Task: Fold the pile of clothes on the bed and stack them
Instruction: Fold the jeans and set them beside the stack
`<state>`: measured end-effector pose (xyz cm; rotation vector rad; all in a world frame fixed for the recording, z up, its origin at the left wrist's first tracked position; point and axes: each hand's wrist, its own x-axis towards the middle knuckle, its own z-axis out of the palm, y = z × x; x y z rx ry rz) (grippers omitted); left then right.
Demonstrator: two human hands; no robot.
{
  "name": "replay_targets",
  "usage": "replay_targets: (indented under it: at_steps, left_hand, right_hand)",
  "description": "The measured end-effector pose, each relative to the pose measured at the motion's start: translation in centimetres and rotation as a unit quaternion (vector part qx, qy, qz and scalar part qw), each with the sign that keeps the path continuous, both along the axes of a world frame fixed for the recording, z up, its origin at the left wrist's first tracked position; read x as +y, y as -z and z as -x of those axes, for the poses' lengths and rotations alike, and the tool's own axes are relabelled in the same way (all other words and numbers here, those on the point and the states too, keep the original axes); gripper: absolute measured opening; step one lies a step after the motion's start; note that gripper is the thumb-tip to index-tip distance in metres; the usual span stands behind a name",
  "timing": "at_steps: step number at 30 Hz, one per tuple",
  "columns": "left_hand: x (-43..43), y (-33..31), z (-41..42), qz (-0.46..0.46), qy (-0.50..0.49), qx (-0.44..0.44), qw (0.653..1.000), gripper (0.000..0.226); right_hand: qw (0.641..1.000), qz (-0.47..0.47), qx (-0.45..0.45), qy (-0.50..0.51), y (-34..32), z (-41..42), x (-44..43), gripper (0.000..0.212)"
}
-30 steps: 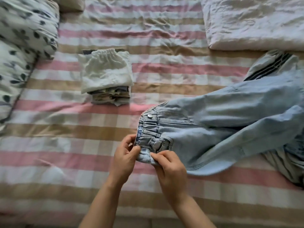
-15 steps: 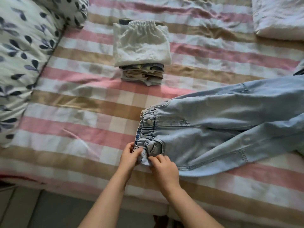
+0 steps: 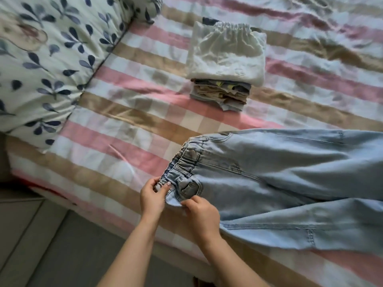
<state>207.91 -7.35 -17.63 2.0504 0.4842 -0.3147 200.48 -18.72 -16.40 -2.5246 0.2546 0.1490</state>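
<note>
Jeans point(image 3: 279, 183) lie near right on the bed point(image 3: 124, 121); our left hand point(image 3: 152, 195) and right hand point(image 3: 202, 212) pinch the waistband corner. Pulled unevenly, we judge, the legs could skew, spoiling the fold.

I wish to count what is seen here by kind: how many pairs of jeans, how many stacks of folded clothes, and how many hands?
jeans: 1
stack of folded clothes: 1
hands: 2, the left hand and the right hand, both pinching the jeans
Total: 4
</note>
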Motion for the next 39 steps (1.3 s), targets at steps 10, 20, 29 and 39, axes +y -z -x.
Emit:
replay_targets:
  at_steps: [10,20,29,39]
  left_hand:
    - [-2.5,-1.2,-2.1,-0.176,0.063,-0.074,0.98,0.034]
    - [-9.6,0.2,-10.3,-0.131,0.162,0.06,0.976,0.047]
    - [-9.9,0.3,-10.0,0.036,0.002,-0.105,0.994,0.038]
    - [-11.2,1.8,-15.5,0.022,0.087,0.047,0.995,0.05]
  right_hand:
    - [0.994,-0.079,-0.064,-0.026,-1.6,-3.7,-4.3,0.01]
    - [0.991,0.065,0.096,-0.065,0.3,-13.2,-15.0,0.038]
    - [0.991,0.043,-0.126,0.004,0.7,-12.9,-13.5,0.014]
    - [0.98,0.172,0.091,0.034,2.2,-18.2,-18.5,0.036]
